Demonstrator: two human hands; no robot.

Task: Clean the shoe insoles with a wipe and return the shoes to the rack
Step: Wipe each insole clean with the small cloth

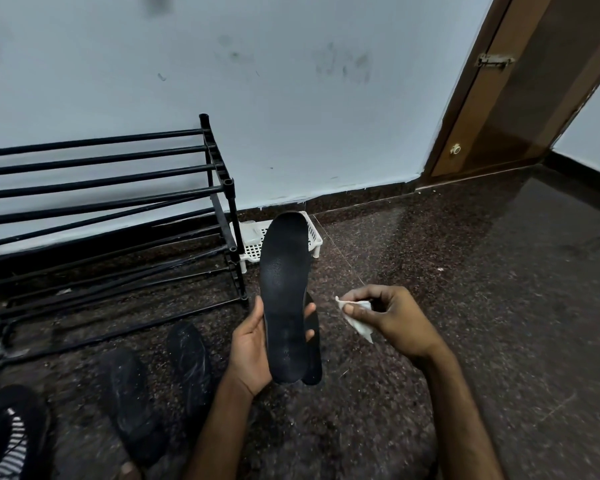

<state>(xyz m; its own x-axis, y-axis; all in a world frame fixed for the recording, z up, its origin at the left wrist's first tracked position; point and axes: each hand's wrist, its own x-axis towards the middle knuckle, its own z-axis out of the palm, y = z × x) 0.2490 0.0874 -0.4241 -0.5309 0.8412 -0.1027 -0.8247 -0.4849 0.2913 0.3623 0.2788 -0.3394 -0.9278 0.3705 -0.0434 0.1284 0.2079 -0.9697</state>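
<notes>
Right of the rack [101, 188] and the two black shoes [187, 358] on the floor, the left hand [253, 351] grips the upright insole [284, 299] near its heel and should brace it firmly, so the wipe [361, 323] pinched in the right hand [392, 317] just beside it can press flat along its length.

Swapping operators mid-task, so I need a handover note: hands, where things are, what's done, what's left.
Left hand: holds the front insole upright, fingers curled round its edges. A second insole shows just behind it; I can't tell whether it is held too.
Right hand: pinches the wipe, apart from the insole.
Two black shoes lie on the floor in front of the rack.
Done: insoles out of the shoes. How much is already wiped, I can't tell.
Left: wipe the insoles, refit them, put the shoes on the rack.
</notes>
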